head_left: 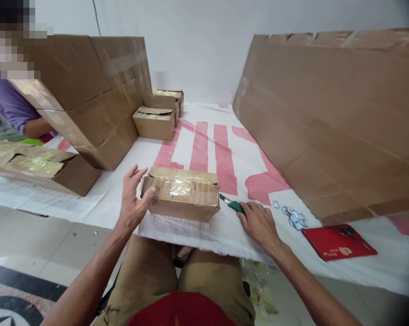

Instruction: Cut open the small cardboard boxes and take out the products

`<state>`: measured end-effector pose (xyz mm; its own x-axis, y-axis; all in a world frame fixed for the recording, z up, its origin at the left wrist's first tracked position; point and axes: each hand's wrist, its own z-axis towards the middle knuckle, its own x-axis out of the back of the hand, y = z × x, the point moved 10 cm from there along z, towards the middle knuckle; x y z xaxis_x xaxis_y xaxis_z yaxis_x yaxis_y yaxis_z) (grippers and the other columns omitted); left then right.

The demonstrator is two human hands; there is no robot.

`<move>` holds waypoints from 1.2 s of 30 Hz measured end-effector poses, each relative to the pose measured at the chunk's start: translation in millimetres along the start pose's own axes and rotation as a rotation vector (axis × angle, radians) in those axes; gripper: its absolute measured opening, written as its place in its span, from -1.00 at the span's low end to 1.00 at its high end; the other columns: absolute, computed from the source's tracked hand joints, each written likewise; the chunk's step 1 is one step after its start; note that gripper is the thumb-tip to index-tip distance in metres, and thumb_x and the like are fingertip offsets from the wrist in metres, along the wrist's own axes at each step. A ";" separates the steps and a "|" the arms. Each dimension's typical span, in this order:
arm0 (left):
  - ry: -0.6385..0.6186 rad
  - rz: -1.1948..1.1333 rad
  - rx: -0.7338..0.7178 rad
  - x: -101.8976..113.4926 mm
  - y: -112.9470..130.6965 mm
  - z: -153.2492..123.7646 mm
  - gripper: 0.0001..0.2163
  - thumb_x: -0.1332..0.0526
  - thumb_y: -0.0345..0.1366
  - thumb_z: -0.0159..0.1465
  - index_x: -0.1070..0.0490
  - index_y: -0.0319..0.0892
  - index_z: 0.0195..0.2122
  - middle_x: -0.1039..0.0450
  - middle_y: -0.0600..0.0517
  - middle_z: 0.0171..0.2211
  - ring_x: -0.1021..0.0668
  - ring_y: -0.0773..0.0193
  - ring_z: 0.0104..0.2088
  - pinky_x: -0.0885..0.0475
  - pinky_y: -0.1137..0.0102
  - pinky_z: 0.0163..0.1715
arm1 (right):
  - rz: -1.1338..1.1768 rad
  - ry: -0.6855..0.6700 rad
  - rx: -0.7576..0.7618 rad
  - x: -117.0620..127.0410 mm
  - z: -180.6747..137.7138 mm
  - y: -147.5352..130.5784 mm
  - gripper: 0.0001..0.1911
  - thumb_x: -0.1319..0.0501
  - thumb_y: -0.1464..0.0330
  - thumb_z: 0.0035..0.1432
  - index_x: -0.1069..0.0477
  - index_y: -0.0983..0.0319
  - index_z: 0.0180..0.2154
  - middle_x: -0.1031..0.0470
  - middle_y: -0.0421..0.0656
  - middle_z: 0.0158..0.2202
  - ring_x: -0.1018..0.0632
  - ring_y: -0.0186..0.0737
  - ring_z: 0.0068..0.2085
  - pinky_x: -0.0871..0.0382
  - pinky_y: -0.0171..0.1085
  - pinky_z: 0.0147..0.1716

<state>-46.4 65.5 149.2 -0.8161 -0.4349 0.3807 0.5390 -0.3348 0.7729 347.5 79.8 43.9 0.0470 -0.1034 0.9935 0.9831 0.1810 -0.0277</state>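
A small taped cardboard box (182, 194) lies on the white sheet (225, 231) right in front of me. My left hand (132, 199) rests against the box's left end, thumb on its front corner and fingers spread. My right hand (259, 222) is closed round a green-handled utility knife (232, 204), whose blade tip points at the box's right end.
A red phone (338, 241) lies to the right of my right hand. Large cardboard sheets (330, 117) lean at the right, big cartons (92, 99) stand at the left, and small boxes (155, 122) sit behind. Another person's sleeve (11, 106) shows at far left.
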 end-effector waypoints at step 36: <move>-0.129 -0.036 0.124 -45.9 -27.1 15.4 -0.61 -0.20 -0.33 0.09 -0.63 -0.09 -0.05 -0.46 -0.09 0.15 -0.44 -0.08 0.28 -0.32 0.03 0.34 | -0.222 -0.253 0.608 157.1 58.7 -150.5 -0.77 -0.11 0.37 0.38 -0.52 0.18 -0.28 -0.53 -0.11 -0.46 -0.46 -0.18 -0.51 -0.09 -0.22 -0.50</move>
<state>-26.7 107.4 118.6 -0.8584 -0.3114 0.4077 0.4860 -0.2389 0.8407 196.6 93.7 210.7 -0.2589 0.0170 0.9658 0.6879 0.7052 0.1720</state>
